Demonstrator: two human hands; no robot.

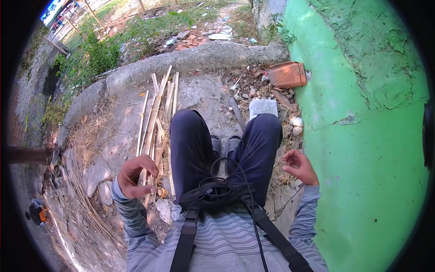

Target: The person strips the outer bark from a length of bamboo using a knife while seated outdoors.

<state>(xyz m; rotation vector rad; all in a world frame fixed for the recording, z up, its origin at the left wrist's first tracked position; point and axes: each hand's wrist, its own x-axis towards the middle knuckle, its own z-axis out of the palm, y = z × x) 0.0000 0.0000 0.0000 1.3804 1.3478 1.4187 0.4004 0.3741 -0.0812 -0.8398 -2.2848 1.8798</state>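
Observation:
My left hand (137,176) hovers beside my left knee, its thumb and fingers apart with a gap between them and nothing held. Under and beyond it lies a loose bundle of thin, pale wooden strips (159,100), running away from me along the ground. On the other side, my right hand (302,167) is raised near the wall, fingers loosely curled and thumb apart, holding nothing. A pale grey block (263,108) lies just past my right knee, partly hidden by it. Near it is a dark, narrow piece (235,111) that looks like a stick or tool handle.
A green wall (362,181) rises close on my right. An orange hollow brick (287,75) and rubble lie at its foot. A low, rough concrete kerb (190,57) curves across ahead. Dry twigs (86,190) lie at left. A looped black cable (248,186) crosses my lap.

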